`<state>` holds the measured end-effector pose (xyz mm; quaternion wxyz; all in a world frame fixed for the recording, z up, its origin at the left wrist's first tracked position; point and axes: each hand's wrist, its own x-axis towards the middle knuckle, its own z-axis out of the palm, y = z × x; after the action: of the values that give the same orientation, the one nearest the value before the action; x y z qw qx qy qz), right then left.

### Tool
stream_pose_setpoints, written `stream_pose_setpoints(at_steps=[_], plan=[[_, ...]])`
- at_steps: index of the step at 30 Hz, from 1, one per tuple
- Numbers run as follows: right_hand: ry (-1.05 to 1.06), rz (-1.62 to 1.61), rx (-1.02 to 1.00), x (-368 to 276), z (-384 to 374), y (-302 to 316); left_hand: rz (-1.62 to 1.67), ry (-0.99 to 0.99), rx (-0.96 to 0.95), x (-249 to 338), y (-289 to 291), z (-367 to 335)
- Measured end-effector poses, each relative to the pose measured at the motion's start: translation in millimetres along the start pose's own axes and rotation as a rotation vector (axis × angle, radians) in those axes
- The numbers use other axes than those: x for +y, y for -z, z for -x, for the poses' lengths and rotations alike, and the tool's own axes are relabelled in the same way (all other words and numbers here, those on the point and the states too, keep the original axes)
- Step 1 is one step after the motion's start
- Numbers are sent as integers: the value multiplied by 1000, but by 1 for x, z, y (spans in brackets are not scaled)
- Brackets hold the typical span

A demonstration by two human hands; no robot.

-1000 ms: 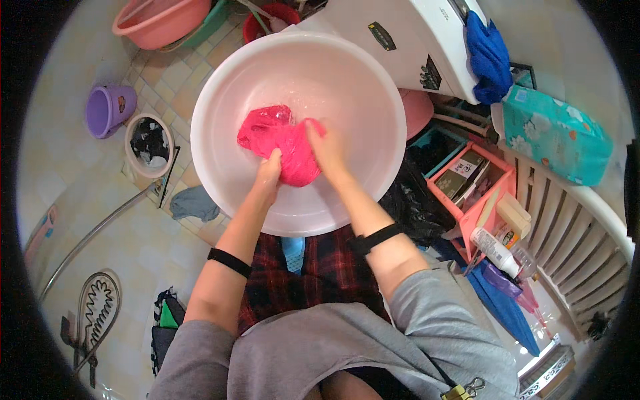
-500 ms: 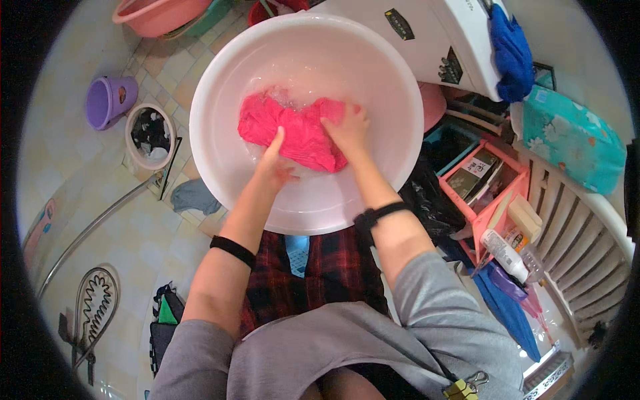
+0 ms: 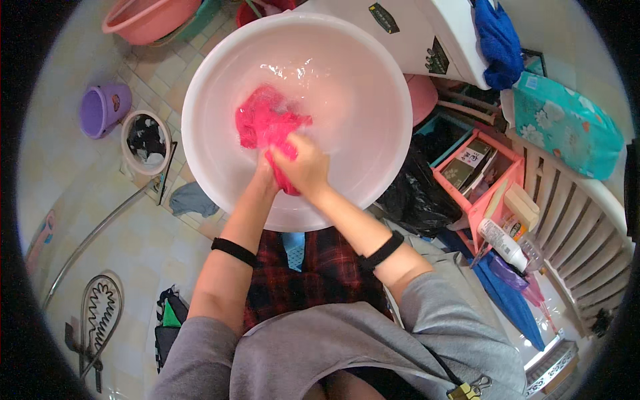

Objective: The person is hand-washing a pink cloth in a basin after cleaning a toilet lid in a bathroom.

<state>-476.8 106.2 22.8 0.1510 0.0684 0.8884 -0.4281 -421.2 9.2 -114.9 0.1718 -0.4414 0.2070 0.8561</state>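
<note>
A wet, bright pink cloth (image 3: pixel 263 117) lies bunched in a large white basin (image 3: pixel 373 127), left of the basin's middle and just above the center of the frame, its lower end drawn down between a person's two bare hands. The right hand (image 3: pixel 307 167) is closed around the cloth, the fist slightly blurred. The left hand (image 3: pixel 268 168) presses against the cloth just beside it; its fingers are mostly hidden, so how tightly it grips cannot be told. Shallow water (image 3: pixel 300 70) glints in the basin above the cloth.

Black bands (image 3: pixel 233 252) circle both forearms, which reach up from gray sleeves (image 3: pixel 197 353) at the bottom of the frame. Red-and-black plaid fabric (image 3: pixel 333 273) covers the lap below the basin.

Just right of the basin, a black plastic bag (image 3: pixel 420 197) sits beside a pink storage rack (image 3: pixel 510 163), with a white bottle (image 3: pixel 503 243) below. At upper right, a blue cloth (image 3: pixel 500 57) hangs on a white appliance (image 3: pixel 420 30), near a teal flowered package (image 3: pixel 567 127) on a slatted chair (image 3: pixel 567 220).

At left stand a purple bucket (image 3: pixel 100 112) and a round pale bin (image 3: pixel 130 160) of dark clothes, with a gray cloth (image 3: pixel 193 200) on the tiles. A coral basin (image 3: pixel 150 23) fills the upper left corner, overlapping a green one (image 3: pixel 197 28).
</note>
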Motion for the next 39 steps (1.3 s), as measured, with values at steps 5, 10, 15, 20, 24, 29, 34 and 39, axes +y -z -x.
stream_pose_setpoints(at_steps=[5,10,15,20,24,29,34,39], plan=[[-7,232,266,97,-66,26,-212,80,110,37,-64,42],[249,807,288,101,-104,31,-356,48,455,42,-7,52],[196,623,-11,104,-92,-27,-185,148,384,32,-24,31],[6,149,-310,35,-33,-44,39,173,56,60,-42,33],[279,116,-318,-16,20,-6,73,300,-160,60,-48,30],[-260,192,-99,15,-45,-2,-177,23,33,30,-47,44],[-268,405,185,94,-91,26,-208,-4,171,46,-71,54],[11,661,149,81,-107,20,-402,87,618,46,2,51]])
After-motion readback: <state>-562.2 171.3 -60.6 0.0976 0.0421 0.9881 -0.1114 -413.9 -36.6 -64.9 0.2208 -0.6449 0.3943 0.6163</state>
